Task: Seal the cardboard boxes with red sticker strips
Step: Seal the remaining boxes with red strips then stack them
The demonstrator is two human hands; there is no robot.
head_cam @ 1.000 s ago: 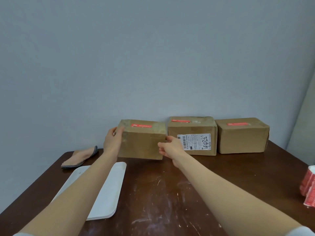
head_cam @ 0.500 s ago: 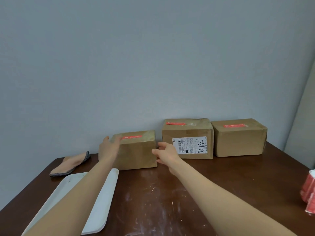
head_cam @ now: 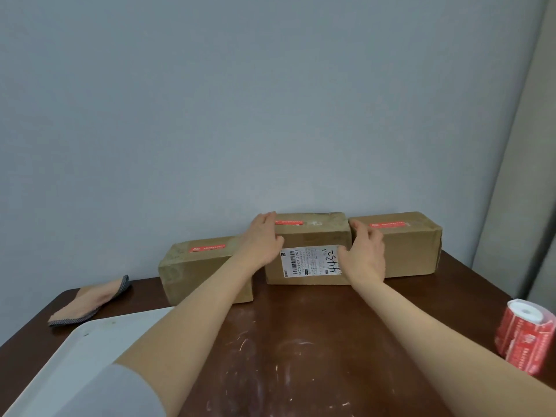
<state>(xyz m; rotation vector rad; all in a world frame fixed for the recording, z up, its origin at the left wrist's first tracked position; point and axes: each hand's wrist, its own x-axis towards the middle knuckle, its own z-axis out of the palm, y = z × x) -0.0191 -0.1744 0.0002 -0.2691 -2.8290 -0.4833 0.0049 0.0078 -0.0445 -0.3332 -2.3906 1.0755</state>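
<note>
Three brown cardboard boxes stand in a row against the wall, each with a red sticker strip on top. The left box (head_cam: 198,269) sits a little nearer to me, with nothing touching it. My left hand (head_cam: 263,240) is pressed on the upper left corner of the middle box (head_cam: 313,236), which carries a white shipping label. My right hand (head_cam: 365,257) grips that box's right side, fingers reaching into the gap beside the right box (head_cam: 412,254). A roll of red sticker strips (head_cam: 525,338) stands at the table's right edge.
A white tray (head_cam: 87,353) lies at the front left of the dark wooden table (head_cam: 288,341). A folded beige cloth (head_cam: 90,300) rests at the back left. The grey wall runs right behind the boxes.
Both hands let go of the left box, which now rests on the table, and moved right onto the two sides of the middle box.
</note>
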